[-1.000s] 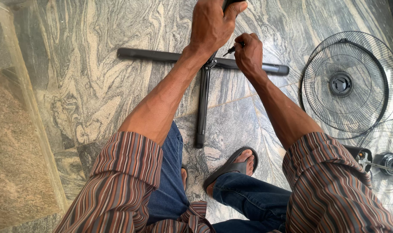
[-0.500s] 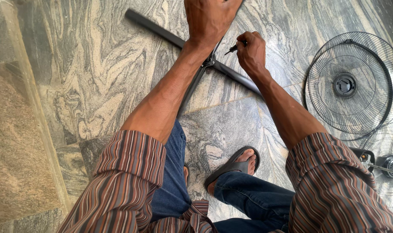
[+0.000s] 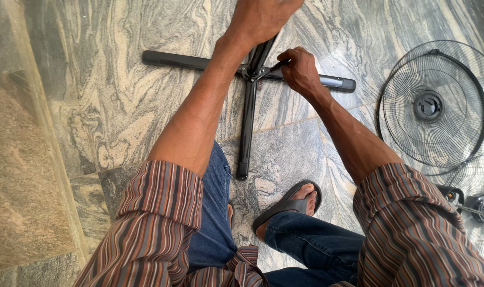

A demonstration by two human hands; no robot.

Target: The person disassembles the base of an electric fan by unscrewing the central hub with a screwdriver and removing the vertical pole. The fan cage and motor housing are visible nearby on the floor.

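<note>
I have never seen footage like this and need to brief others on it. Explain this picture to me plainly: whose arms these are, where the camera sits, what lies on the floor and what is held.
There is one view, taken from a camera worn on a person's head, looking down, so the two arms in striped sleeves are that person's own. The left hand reaches to the top edge of the picture and closes its grip on a dark upright pole, which rises from the middle of a black cross-shaped base lying on the marbled stone floor. The right hand holds a small dark tool, probably a screwdriver, with its tip pointed at the joint where the bars cross. To the right a round wire fan guard lies flat, and beside it at the picture's edge is part of a fan motor. Below is a foot in a sandal.
</note>
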